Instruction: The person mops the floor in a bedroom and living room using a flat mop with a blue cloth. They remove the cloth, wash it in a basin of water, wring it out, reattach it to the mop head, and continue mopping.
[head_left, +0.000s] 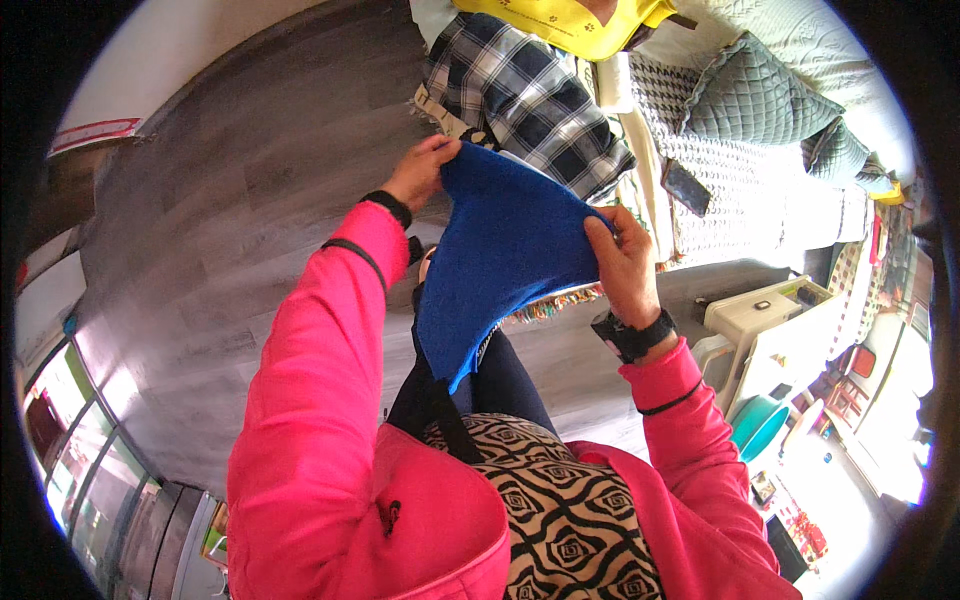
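A blue cloth (514, 225) is stretched between my two hands, in front of my legs. My left hand (420, 171) pinches its upper left corner. With thumb and fingers, my right hand (625, 251) grips the right edge. The cloth's lower end hangs down to a point over my thighs. Behind its top edge lies a black-and-white plaid cushion (536, 97), partly covered by the cloth. I cannot tell whether the cloth touches the cushion.
A sofa with a houndstooth cover (727, 199) runs along the upper right. It bears a phone (685, 187), a grey quilted cushion (757, 94) and a yellow bag (574, 26). Farther right stand a cream plastic box (750, 315) and a teal basin (761, 426). Grey wood-look flooring (247, 172) spreads left.
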